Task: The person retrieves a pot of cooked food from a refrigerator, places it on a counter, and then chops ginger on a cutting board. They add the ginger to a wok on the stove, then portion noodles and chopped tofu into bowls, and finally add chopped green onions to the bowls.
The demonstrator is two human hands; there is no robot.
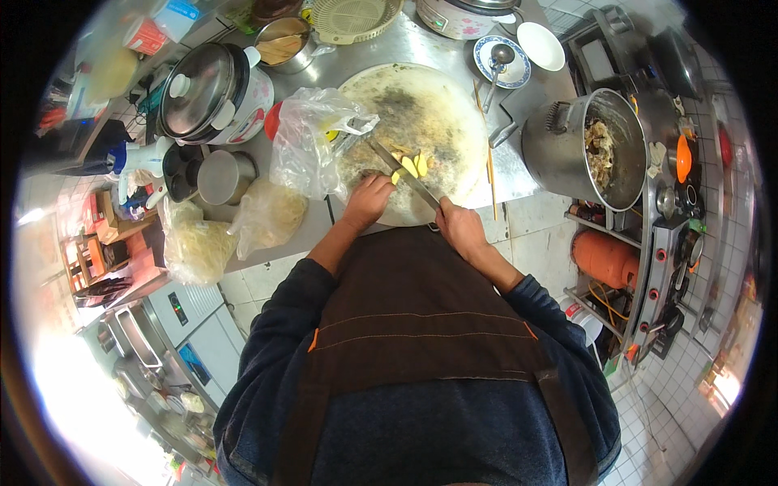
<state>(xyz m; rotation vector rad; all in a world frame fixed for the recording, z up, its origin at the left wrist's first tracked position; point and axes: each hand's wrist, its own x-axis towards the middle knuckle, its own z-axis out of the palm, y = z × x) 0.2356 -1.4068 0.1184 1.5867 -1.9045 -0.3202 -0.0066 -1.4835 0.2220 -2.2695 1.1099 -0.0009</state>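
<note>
A round, stained chopping board (444,103) lies on a steel worktop before me. My right hand (462,228) is closed around the handle of a kitchen knife (420,189), whose blade slants up and left across the board. Pale yellow slices (421,164), perhaps ginger, lie beside the blade on its right. On the blade's left, my left hand (372,197) has its fingertips on a brownish piece with a yellow cut face, partly hidden under the fingers. A clear plastic bag (307,136) overlaps the board's left edge, with something red behind it.
Bags of pale food (200,246) and a rice cooker (197,91) stand left. Chopsticks (492,182) lie at the board's right edge, below a blue-rimmed plate (516,71) with a ladle. A deep steel pot (550,149) holding food stands right, above an orange gas cylinder (602,258).
</note>
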